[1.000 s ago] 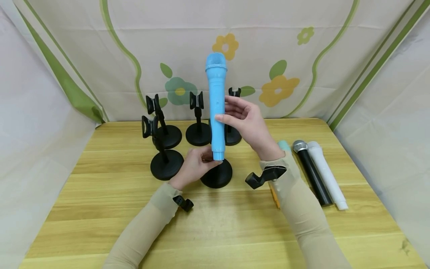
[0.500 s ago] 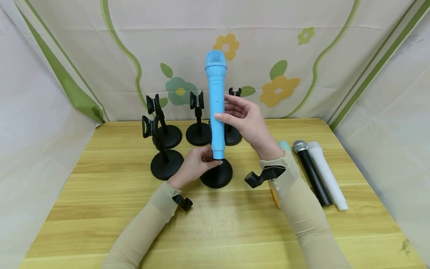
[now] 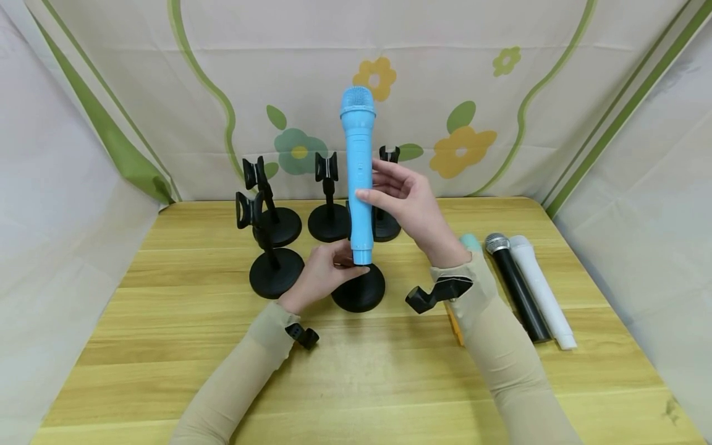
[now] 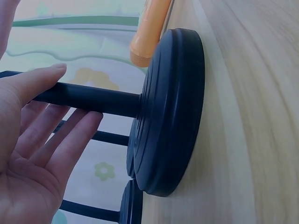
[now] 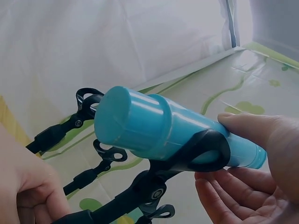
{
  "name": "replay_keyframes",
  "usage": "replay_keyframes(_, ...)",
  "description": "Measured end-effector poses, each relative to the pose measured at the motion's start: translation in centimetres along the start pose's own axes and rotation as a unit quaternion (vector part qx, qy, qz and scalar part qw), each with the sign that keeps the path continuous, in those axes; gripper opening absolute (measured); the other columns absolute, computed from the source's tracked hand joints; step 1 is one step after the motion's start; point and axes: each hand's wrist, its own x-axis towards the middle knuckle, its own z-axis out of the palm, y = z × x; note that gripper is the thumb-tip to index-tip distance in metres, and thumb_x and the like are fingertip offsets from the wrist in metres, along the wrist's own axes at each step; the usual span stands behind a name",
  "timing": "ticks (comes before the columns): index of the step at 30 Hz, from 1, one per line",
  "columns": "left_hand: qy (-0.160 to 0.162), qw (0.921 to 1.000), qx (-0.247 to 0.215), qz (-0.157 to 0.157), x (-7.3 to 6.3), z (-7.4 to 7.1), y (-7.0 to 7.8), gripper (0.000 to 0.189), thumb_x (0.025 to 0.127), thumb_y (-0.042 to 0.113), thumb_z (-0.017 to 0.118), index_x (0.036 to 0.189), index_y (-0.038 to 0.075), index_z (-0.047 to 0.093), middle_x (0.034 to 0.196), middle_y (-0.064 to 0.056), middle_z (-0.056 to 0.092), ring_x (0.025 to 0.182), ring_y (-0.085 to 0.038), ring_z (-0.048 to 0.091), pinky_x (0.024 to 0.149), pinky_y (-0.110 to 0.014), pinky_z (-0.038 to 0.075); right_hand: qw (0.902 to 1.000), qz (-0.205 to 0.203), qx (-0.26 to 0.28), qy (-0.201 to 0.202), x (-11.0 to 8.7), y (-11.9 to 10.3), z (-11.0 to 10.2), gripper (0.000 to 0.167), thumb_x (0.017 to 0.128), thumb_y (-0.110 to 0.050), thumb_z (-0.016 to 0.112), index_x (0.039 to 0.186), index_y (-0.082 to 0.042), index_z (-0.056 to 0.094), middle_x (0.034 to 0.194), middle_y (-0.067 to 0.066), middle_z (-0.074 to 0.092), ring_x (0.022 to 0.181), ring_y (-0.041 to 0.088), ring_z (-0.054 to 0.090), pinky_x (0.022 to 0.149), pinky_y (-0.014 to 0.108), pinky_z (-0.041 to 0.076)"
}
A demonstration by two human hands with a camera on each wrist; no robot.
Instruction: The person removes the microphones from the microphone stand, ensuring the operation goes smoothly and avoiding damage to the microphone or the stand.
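A light-blue microphone (image 3: 358, 148) stands nearly upright, head up, at the middle of the head view. The right wrist view shows its body seated in the black clip (image 5: 212, 151) of a desk stand, whose round base (image 3: 358, 293) rests on the table. My right hand (image 3: 411, 201) holds the microphone's body from the right, thumb in front and fingers behind. Below it, my left hand (image 3: 319, 275) grips the stand's pole (image 4: 103, 99), with the thumb on one side and fingers on the other. The microphone hides much of that pole from the head camera.
Several other black stands, one being the near-left stand (image 3: 274, 272), are left of and behind the hands. On the right lie a black microphone (image 3: 517, 290), a white microphone (image 3: 542, 293), a teal head (image 3: 471, 241) and an orange microphone (image 4: 148, 35), partly behind my sleeve.
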Motion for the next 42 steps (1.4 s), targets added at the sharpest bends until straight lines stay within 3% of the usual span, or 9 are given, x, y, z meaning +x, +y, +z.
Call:
replay_keyframes(8, 0.0, 0.9999, -0.012, 0.003, 0.1, -0.1, 0.3, 0.031, 0.091, 0.024, 0.081, 0.119, 0.015, 0.071, 0.107, 0.005, 0.073, 0.09, -0.011, 0.071, 0.079, -0.036, 0.06, 0.9998, 0.014, -0.012, -0.01, -0.6, 0.1, 0.0, 0.057, 0.091, -0.008, 0.076, 0.144, -0.003, 0.055, 0.124, 0.015, 0.066, 0.108, 0.029, 0.066, 0.097, 0.038, 0.053)
replay_keyframes(18, 0.013, 0.9999, 0.003, 0.003, 0.0, 0.0, 0.2, 0.029, 0.094, 0.018, 0.078, 0.121, 0.009, 0.071, 0.104, 0.003, 0.073, 0.091, -0.01, 0.071, 0.082, -0.032, 0.059, 0.9994, 0.019, -0.026, -0.011, -1.3, 0.2, 0.3, 0.061, 0.091, -0.008, 0.077, 0.147, -0.005, 0.053, 0.127, 0.013, 0.066, 0.11, 0.027, 0.065, 0.097, 0.038, 0.053)
replay_keyframes(27, 0.036, 0.9992, -0.017, 0.009, 0.0, 0.1, 0.5, 0.028, 0.091, 0.017, 0.08, 0.117, 0.011, 0.072, 0.105, 0.002, 0.073, 0.091, -0.013, 0.072, 0.081, -0.033, 0.06, 0.9998, 0.009, -0.016, -0.004, -1.2, 0.2, 0.4, 0.058, 0.091, -0.005, 0.076, 0.145, -0.003, 0.054, 0.126, 0.015, 0.066, 0.11, 0.028, 0.065, 0.098, 0.038, 0.053)
replay_keyframes(42, 0.032, 0.9991, -0.029, -0.001, 0.3, 0.0, 0.8, 0.019, 0.091, 0.021, 0.081, 0.106, 0.013, 0.071, 0.098, 0.003, 0.073, 0.09, -0.013, 0.072, 0.079, -0.032, 0.06, 0.9999, -0.017, -0.002, 0.004, -0.5, -0.1, 0.2, 0.058, 0.09, -0.002, 0.077, 0.145, -0.003, 0.056, 0.124, 0.016, 0.066, 0.108, 0.029, 0.067, 0.096, 0.039, 0.054)
